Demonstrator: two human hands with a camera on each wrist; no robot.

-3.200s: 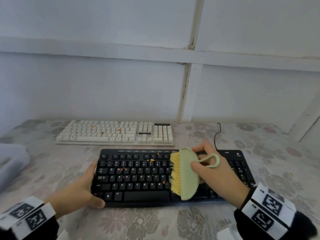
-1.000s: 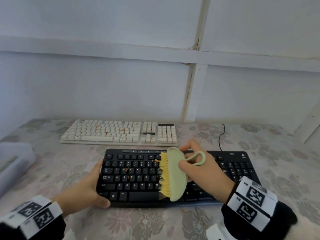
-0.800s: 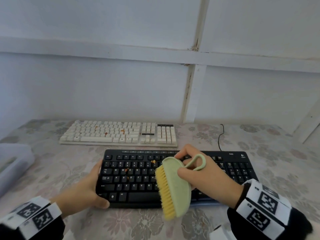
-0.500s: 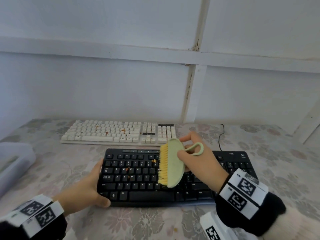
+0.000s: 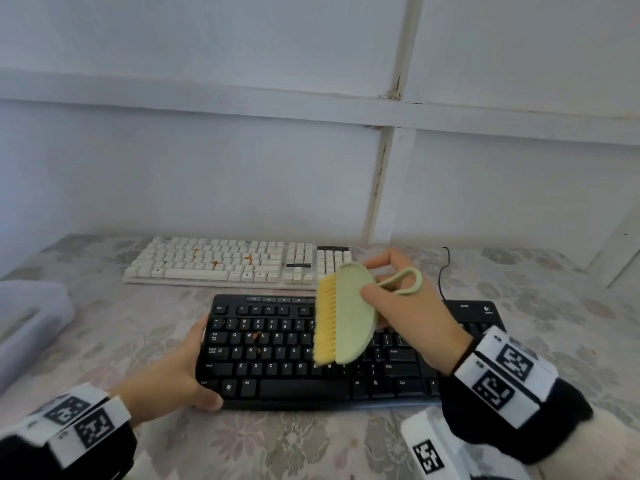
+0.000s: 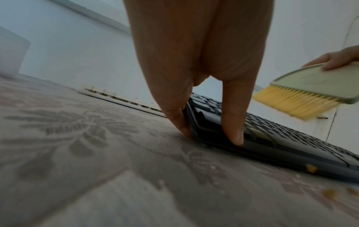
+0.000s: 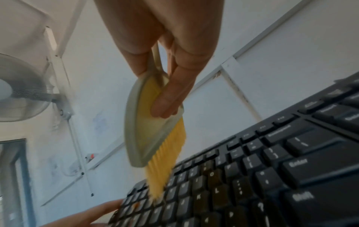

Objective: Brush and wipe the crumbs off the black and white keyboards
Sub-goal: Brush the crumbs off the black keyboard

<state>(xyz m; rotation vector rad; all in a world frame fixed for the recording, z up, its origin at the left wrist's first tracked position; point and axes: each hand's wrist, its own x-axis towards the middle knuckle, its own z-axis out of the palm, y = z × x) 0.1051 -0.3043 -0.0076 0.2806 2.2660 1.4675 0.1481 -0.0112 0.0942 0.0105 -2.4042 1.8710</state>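
While the left hand grips the black keyboard's corner, the right hand holds the green brush over its keys.

Black sleeves, white wristbands printed with black square markers.
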